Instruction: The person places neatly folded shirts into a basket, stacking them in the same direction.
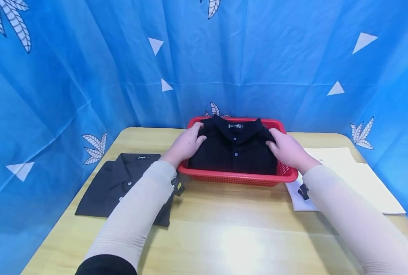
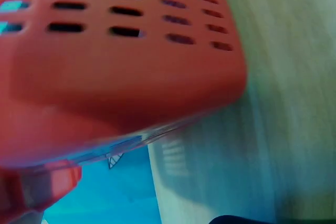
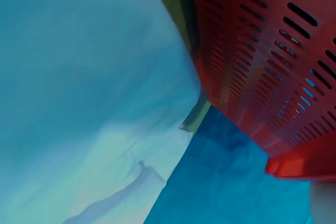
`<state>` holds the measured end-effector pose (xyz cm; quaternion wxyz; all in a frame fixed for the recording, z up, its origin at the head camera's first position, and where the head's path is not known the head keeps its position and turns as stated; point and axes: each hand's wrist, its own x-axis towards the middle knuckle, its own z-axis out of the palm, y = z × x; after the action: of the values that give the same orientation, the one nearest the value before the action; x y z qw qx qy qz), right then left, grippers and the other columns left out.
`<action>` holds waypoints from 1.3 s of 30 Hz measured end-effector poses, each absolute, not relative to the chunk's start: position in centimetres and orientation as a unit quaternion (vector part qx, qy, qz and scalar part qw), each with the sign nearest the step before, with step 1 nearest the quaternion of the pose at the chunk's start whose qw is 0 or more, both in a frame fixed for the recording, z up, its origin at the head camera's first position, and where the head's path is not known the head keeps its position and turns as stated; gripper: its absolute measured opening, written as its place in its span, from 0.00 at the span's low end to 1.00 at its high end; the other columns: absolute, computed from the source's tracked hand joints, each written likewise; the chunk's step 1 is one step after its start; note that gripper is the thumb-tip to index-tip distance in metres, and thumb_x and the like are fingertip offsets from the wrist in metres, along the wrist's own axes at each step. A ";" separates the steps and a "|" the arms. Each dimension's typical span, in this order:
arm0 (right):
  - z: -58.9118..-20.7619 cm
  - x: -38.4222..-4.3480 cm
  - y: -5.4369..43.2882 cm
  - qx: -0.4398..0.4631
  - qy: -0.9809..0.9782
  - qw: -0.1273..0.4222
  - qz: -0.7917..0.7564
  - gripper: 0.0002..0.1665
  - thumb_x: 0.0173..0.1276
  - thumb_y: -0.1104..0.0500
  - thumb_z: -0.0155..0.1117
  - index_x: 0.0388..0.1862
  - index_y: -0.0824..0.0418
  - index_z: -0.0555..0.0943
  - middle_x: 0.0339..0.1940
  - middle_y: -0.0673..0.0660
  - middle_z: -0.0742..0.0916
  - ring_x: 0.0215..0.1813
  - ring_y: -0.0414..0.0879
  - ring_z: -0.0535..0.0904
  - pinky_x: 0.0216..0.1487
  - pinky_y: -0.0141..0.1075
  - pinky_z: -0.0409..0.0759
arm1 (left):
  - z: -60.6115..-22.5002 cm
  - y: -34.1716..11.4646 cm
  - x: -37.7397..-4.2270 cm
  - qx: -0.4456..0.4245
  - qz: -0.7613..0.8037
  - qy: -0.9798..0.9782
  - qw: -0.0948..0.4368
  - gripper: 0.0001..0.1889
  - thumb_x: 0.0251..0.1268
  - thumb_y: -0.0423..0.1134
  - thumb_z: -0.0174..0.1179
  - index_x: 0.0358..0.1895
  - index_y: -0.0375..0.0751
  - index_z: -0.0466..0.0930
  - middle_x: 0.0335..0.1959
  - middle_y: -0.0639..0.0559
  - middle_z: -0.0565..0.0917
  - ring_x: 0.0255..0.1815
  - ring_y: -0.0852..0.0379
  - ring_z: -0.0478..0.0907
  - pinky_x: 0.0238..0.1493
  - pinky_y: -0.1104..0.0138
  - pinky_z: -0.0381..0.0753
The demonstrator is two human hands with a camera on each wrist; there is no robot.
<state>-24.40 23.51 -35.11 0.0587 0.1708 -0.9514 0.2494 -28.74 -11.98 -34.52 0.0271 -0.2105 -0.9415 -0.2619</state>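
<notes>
1. Both the left hand [image 1: 186, 144] and the right hand [image 1: 288, 150] pinch a folded black shirt [image 1: 224, 154], one at each side edge.
2. That shirt lies in a red basket [image 1: 238, 178], its buttoned collar toward the far side.
3. The basket is at the far middle of the table [image 1: 224, 214].
4. To the left lies a folded dark grey shirt [image 1: 102, 187], partly hidden by the left sleeve [image 1: 131, 214].
5. To the right, white cloth [image 1: 351, 183] lies flat beside the basket.
6. Beyond the far edge hangs a blue curtain [image 1: 276, 57].
</notes>
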 end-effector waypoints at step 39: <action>-35.6 -24.2 22.8 0.172 -0.975 0.023 0.137 0.42 0.65 0.57 0.74 0.73 0.66 0.66 0.61 0.69 0.81 0.60 0.66 0.78 0.61 0.61 0.75 | -36.3 -10.0 -28.4 -0.279 0.074 -0.957 0.032 0.16 0.66 0.46 0.68 0.51 0.44 0.80 0.41 0.48 0.87 0.42 0.51 0.84 0.54 0.54 0.82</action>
<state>-24.16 22.82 -35.55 0.0234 0.1725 -0.9752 0.1366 -28.39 -9.97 -36.33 0.0318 -0.2788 -0.9570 0.0737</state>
